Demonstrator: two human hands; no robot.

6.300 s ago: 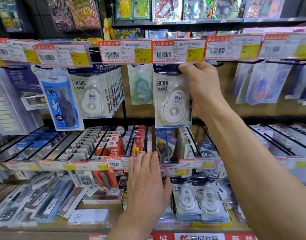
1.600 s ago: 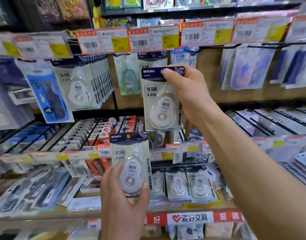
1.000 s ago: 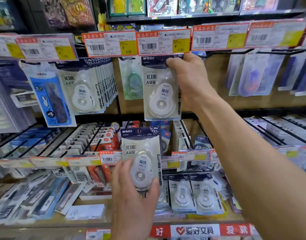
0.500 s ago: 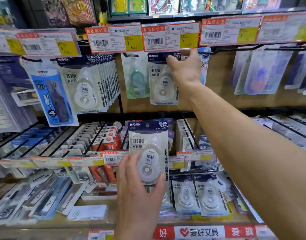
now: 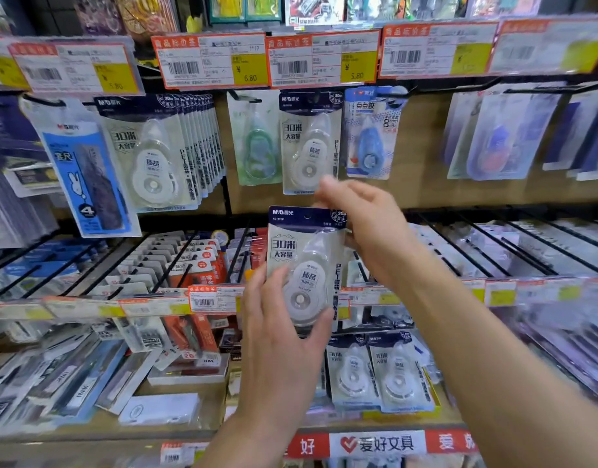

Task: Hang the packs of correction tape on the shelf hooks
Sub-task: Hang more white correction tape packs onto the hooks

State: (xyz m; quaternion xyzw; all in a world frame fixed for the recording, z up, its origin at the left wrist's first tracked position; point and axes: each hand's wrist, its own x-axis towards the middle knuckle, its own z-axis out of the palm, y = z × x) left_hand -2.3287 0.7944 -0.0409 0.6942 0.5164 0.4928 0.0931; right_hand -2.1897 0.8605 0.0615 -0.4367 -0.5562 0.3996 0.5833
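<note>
Head view: your left hand (image 5: pixel 284 336) grips a correction tape pack (image 5: pixel 306 265) from below and from its left side, thumb across the lower front of the blister, pack upright with its dark header on top. Your right hand (image 5: pixel 368 231) is at the pack's upper right corner, fingers loosely curled and blurred; they touch or nearly touch the header edge, cannot tell if they actually pinch it.

Relative to the held pack: directly above it, one hung pack (image 5: pixel 309 143) of the same kind sits on a hook under the 5.80 price tag (image 5: pixel 322 59). Up and to the left, a full row of identical packs (image 5: pixel 162 153) hangs under the 6.80 tag (image 5: pixel 213 62). Between that row and the hung pack, a green tape pack (image 5: pixel 257 140). Up and right, a blue glue tape pack (image 5: pixel 371 133). Below and right of the held pack, more of the same packs stand in a tray (image 5: pixel 378 373) on the lower shelf.
</note>
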